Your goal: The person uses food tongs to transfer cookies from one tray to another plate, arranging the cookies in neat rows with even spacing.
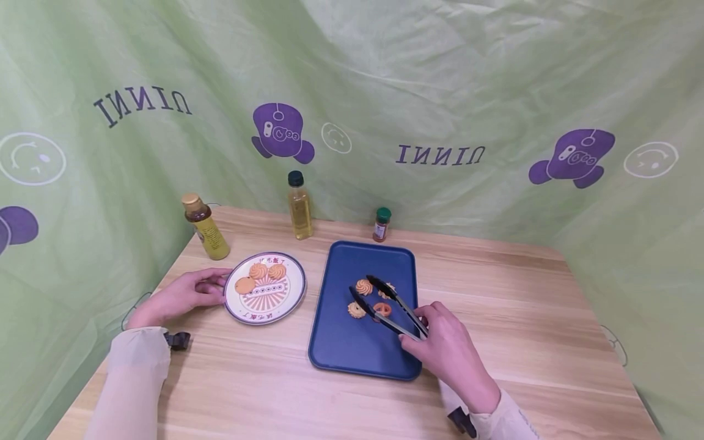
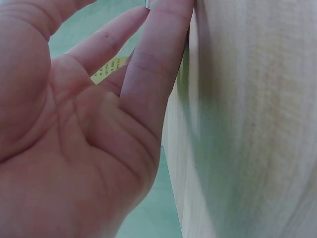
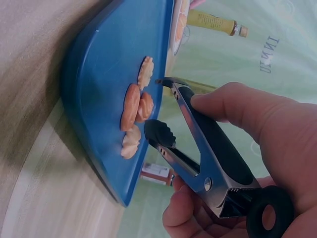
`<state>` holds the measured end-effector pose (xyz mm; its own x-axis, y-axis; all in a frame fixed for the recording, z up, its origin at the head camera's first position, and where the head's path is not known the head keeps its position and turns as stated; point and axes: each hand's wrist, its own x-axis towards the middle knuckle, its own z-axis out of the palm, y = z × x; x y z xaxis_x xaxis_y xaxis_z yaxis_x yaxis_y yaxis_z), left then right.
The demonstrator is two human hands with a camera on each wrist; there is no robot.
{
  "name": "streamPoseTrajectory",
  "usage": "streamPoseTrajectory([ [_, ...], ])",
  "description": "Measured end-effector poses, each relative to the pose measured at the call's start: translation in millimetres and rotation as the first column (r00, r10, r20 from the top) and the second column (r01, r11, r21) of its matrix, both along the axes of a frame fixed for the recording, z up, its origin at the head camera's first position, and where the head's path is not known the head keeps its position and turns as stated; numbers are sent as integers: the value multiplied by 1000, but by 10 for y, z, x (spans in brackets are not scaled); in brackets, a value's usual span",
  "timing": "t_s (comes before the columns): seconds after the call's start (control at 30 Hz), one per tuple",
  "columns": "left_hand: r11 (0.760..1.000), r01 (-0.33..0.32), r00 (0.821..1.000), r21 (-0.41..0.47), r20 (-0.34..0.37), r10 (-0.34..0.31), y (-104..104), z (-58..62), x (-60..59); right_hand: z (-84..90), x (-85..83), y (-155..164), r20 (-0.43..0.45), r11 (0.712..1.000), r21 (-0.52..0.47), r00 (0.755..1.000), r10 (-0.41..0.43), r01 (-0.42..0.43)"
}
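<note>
My right hand (image 1: 448, 345) grips black-and-silver tongs (image 3: 190, 141), thumb on one arm and fingers on the other. Their tips stand apart over several cookies on the blue tray (image 1: 357, 351). A swirl cookie (image 1: 363, 286) lies at the back of the group; a pretzel-shaped, browner cookie (image 3: 130, 106) is partly behind the tongs in the head view. At the left edge of a round white plate (image 1: 286, 311), my left hand (image 1: 189, 294) touches the rim with fairly straight fingers. Two swirl cookies (image 1: 277, 272) and a plain round cookie (image 1: 245, 285) rest on that plate.
A yellow-labelled bottle (image 1: 211, 235) stands behind the plate on the left. Farther back are an oil bottle (image 1: 300, 211) and a small green-capped jar (image 1: 381, 226). A green printed curtain (image 1: 352, 73) hangs around the wooden table (image 1: 495, 293).
</note>
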<state>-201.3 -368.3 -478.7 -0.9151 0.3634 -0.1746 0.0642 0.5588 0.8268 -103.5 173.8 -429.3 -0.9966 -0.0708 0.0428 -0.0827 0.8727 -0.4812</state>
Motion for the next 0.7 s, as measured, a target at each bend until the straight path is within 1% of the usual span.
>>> streamPoseTrajectory([
  [0.23, 1000, -2, 1000, -24, 2, 2, -10, 2, 10, -18, 1, -5, -39, 1000, 6, 999, 0, 0],
  [0.47, 1000, -6, 1000, -17, -4, 6, 5, 15, 16, -23, -4, -29, -20, 1000, 7, 1000, -1, 1],
  [0.7, 1000, 2, 1000, -22, -9, -3, -3, 8, 8, -25, -8, -32, -41, 1000, 14, 999, 10, -9],
])
